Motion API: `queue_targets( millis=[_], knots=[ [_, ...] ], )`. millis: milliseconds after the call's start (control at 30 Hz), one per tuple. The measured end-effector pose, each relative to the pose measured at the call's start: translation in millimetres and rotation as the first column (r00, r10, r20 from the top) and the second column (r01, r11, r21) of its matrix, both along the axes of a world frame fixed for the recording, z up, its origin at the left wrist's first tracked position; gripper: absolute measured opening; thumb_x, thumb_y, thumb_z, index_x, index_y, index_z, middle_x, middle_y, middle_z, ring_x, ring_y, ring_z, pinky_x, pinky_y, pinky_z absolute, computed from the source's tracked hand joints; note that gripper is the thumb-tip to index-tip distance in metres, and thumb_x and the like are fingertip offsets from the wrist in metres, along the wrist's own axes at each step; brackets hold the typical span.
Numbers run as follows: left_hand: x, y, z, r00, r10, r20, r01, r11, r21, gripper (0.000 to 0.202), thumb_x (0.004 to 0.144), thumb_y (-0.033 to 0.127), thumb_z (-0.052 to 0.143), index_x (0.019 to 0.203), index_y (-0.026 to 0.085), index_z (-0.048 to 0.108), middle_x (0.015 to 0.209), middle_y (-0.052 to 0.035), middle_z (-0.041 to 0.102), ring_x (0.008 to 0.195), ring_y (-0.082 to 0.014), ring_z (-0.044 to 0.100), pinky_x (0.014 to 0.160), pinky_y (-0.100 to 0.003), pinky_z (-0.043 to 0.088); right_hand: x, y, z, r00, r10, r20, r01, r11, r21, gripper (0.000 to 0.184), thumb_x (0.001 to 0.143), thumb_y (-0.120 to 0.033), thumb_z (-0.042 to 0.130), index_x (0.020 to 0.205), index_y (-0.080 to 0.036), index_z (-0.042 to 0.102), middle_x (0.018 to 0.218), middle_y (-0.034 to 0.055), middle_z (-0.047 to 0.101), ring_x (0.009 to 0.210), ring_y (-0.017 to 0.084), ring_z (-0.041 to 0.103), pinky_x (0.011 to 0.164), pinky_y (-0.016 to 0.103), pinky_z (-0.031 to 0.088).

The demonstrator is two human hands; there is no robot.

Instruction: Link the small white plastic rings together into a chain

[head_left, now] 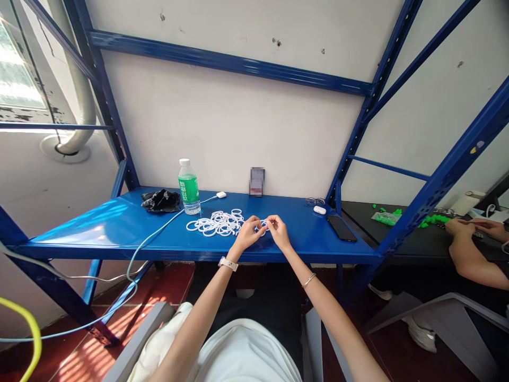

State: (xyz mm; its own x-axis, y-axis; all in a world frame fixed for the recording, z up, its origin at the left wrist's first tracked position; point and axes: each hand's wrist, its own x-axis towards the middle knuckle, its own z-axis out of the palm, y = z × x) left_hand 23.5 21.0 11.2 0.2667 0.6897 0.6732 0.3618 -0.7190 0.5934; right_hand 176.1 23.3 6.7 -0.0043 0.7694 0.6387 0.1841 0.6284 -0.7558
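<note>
Both my hands meet over the blue tabletop (159, 239) near its front edge. My left hand (250, 232), with a watch on its wrist, is closed in a pinch on a white ring (263, 224). From the other side my right hand (277, 229) pinches the same ring, its fingertips close to those of the left. Fingers hide part of the ring, so its details are too small to tell. Just left of my hands lies a loose pile of white rings (217, 223), some overlapping.
Behind the pile stand a water bottle (188, 188) and a crumpled black bag (161, 201). A phone (256, 182) leans on the wall; another phone (341, 228), an earbud case (319, 210) and glasses (315, 201) lie right. A cable (157, 232) crosses the left edge. A co-worker's hands (473, 227) are far right.
</note>
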Motion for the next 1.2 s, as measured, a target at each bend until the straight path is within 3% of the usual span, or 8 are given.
queue_targets(
  millis=[367,533,700,900,1067,1200],
  knots=[
    [-0.2,-1.5,2.1,1.0,0.0,0.007,0.0,1.0,-0.01,0.038,0.089,0.049,0.052,0.068,0.017,0.055,0.085,-0.0048,0.057,0.076,-0.0153,0.055,0.061,-0.026,0.042,-0.3,-3.3,3.2,1.0,-0.012,-0.003,0.012,1.0,-0.008,0.017,0.084,-0.038,0.056,0.081,-0.021,0.056,0.084,0.0033,0.061,0.079,0.017,0.06,0.067,0.028,0.051],
    [-0.8,-3.0,5.6,1.0,-0.003,-0.004,0.002,1.0,-0.022,0.046,0.094,0.05,0.041,0.064,0.017,0.054,0.079,-0.0046,0.059,0.07,-0.0149,0.055,0.063,-0.027,0.041,-0.5,-4.5,4.7,0.999,-0.024,-0.024,0.023,0.999,-0.04,0.022,0.087,-0.042,0.055,0.088,-0.021,0.062,0.088,0.0047,0.064,0.082,0.018,0.061,0.068,0.028,0.051],
    [-0.9,-3.9,6.3,0.998,0.043,0.04,-0.039,0.996,-0.084,0.056,0.097,0.05,0.029,0.058,0.017,0.051,0.056,-0.0016,0.055,0.055,-0.0144,0.053,0.058,-0.027,0.037,-0.7,-2.6,3.1,1.0,0.022,-0.01,-0.023,0.999,-0.039,0.027,0.086,-0.045,0.057,0.092,-0.02,0.066,0.088,0.0057,0.067,0.079,0.018,0.063,0.068,0.028,0.052],
    [-0.8,-3.3,4.5,0.991,0.051,0.127,-0.031,0.988,-0.153,0.055,0.096,0.053,0.031,0.059,0.017,0.052,0.056,-0.0023,0.06,0.054,-0.0156,0.058,0.058,-0.026,0.041,-1.0,-4.3,4.3,0.997,0.075,0.0,-0.075,0.996,-0.043,0.03,0.085,-0.046,0.059,0.097,-0.021,0.068,0.088,0.0058,0.068,0.077,0.018,0.064,0.068,0.029,0.054],
    [-1.5,-4.8,5.4,0.983,0.058,0.175,-0.025,0.982,-0.185,0.055,0.095,0.056,0.03,0.058,0.019,0.046,0.053,-0.0004,0.054,0.05,-0.0137,0.053,0.055,-0.026,0.04,-1.3,-5.6,6.0,0.992,0.129,0.018,-0.128,0.991,-0.048,0.033,0.084,-0.047,0.061,0.105,-0.022,0.067,0.095,0.0065,0.069,0.083,0.019,0.065,0.072,0.03,0.055],
    [-1.9,-5.7,6.5,0.981,0.075,0.178,-0.04,0.98,-0.193,0.055,0.096,0.055,0.029,0.057,0.019,0.045,0.05,0.0008,0.051,0.048,-0.0129,0.051,0.053,-0.026,0.038,-2.0,-5.4,5.3,0.988,0.155,-0.002,-0.155,0.986,-0.055,0.032,0.084,-0.049,0.061,0.101,-0.022,0.067,0.087,0.0049,0.068,0.079,0.019,0.065,0.073,0.031,0.056]
  ],
)
